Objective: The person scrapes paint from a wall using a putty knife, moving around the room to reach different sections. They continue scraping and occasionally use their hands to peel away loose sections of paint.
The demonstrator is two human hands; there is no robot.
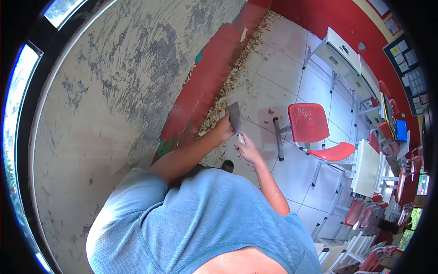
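Now both hands are closed on the scraper point(235, 118): the right hand point(247, 150) grips its handle from the near side, and the left hand point(223, 129) clasps the blade's left edge. Its long axis runs near to far, with the blade pointing far. It is held just right of the red wall point(214, 73), above flakes point(232, 77) on the floor point(278, 68).

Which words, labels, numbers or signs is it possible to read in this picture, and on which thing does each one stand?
No text can be read.
Papers on the noticeboard: too small and blurred.
Posters near it: blurred as well.
Scraper in the left hand and right hand: no mark shows.
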